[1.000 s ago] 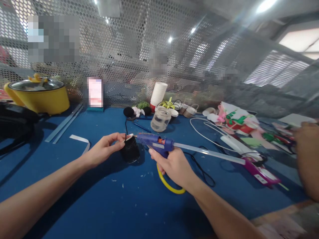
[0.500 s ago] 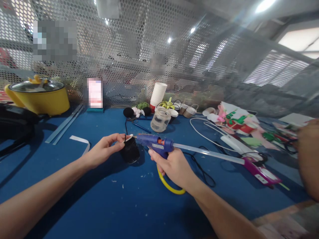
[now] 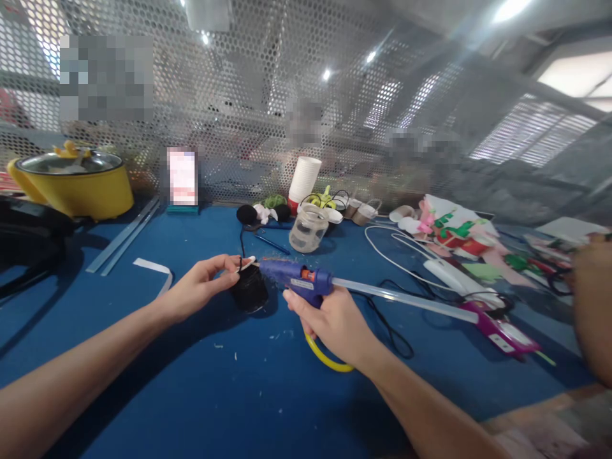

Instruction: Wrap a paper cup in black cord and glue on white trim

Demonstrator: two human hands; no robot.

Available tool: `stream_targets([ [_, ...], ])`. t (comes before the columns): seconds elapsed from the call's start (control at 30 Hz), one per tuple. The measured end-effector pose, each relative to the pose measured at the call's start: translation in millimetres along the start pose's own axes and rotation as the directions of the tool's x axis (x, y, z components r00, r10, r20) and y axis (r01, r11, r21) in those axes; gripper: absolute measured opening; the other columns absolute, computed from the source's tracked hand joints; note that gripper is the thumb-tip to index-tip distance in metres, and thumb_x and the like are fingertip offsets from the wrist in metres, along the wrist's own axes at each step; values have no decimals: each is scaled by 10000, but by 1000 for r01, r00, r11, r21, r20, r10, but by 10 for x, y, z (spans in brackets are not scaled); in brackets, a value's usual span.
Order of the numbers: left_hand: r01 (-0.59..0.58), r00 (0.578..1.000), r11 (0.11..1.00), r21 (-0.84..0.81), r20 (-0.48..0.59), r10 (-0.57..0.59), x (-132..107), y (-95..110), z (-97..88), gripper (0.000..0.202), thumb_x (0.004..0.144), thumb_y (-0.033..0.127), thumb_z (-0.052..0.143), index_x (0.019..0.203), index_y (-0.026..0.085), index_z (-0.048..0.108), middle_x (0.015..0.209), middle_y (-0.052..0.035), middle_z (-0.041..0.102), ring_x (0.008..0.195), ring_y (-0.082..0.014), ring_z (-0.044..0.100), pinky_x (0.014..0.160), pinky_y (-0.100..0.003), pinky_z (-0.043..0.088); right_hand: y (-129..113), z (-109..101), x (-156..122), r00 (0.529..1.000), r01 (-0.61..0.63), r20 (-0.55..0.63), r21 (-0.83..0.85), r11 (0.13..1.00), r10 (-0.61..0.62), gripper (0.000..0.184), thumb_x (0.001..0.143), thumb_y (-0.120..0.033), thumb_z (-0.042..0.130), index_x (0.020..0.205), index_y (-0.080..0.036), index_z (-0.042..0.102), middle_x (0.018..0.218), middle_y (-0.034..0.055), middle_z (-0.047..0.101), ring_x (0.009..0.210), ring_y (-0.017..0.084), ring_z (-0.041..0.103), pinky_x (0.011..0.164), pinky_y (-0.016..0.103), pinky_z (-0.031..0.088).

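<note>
At the far left of the blue tabletop point(image 3: 201, 395) stands a yellow pot point(image 3: 86, 191) with a glass lid. Just right of it lie two clear strips point(image 3: 127, 236), then a lit phone point(image 3: 184, 177) on a stand and, nearer, a bent white strip point(image 3: 153, 264).

The left hand point(image 3: 205, 284) comes next, its thumb and fingertips pinched at the left side of a black cup's rim, where a white edge shows. The black cup point(image 3: 251, 294) sits just right of those fingers, between the two hands and slightly tilted; a thin black cord point(image 3: 241, 242) rises by the pinch.

Right of the cup is the blue glue gun point(image 3: 296, 273). Its long axis runs roughly sideways, nozzle leftward at the rim; whether the tip touches it I cannot tell. The left hand is the nearer to the cup, while the right hand point(image 3: 337, 319) is wrapped around the gun's handle, apart from the cup. Behind the gun stands a clear jar point(image 3: 308, 233); a yellow loop point(image 3: 329, 363) curves below the right hand.

A long glue stick point(image 3: 406, 297) juts rightward from the gun, toward a purple power strip point(image 3: 509, 331). Paper flowers point(image 3: 452, 233) lie beyond, and another person's blurred arm point(image 3: 593, 312) fills the right edge.
</note>
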State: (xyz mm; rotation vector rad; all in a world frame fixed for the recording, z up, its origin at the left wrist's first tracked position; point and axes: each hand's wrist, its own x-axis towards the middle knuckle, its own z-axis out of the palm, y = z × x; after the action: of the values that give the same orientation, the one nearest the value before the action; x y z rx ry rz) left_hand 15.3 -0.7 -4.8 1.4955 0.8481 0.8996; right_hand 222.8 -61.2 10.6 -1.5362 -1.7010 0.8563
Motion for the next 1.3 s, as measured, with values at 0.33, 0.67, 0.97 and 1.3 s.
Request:
stream_targets([
  [0.33, 4, 1000, 1000, 23, -3, -4, -2, -3, -1, 192, 724, 328, 599, 638, 181, 512, 996, -57, 640, 1118, -226, 466, 970, -377, 257, -20, 15, -22, 999, 20, 28, 15, 1000, -21, 286, 759, -435, 488, 627, -182, 505, 378, -61, 435, 340, 102, 489, 403, 207, 437],
  [0.67, -20, 1000, 1000, 11, -2, 20, -7, -15, 9, 184, 728, 326, 603, 634, 190, 521, 1059, -61, 643, 1141, -224, 470, 986, -369, 265, 0, 40, -40, 998, 45, 39, 4, 999, -45, 280, 769, -431, 484, 617, -197, 499, 380, -60, 433, 340, 106, 487, 393, 210, 430],
  [0.97, -14, 1000, 1000, 4, 19, 14, -6, 1, 3, 178, 734, 320, 600, 643, 191, 518, 1088, -65, 637, 1175, -224, 448, 999, -367, 258, -26, 52, -42, 998, 25, 58, 31, 999, -27, 287, 755, -438, 492, 609, -191, 499, 371, -61, 426, 321, 94, 452, 367, 205, 402],
  [1.3, -14, 998, 1000, -5, 66, 14, -18, -9, -39, 143, 770, 273, 572, 670, 180, 532, 1143, -78, 614, 1247, -228, 370, 1027, -383, 216, -26, -69, 32, 998, -9, 61, 83, 997, 4, 317, 763, -433, 493, 590, -168, 499, 353, -63, 421, 314, 81, 437, 376, 205, 399],
])
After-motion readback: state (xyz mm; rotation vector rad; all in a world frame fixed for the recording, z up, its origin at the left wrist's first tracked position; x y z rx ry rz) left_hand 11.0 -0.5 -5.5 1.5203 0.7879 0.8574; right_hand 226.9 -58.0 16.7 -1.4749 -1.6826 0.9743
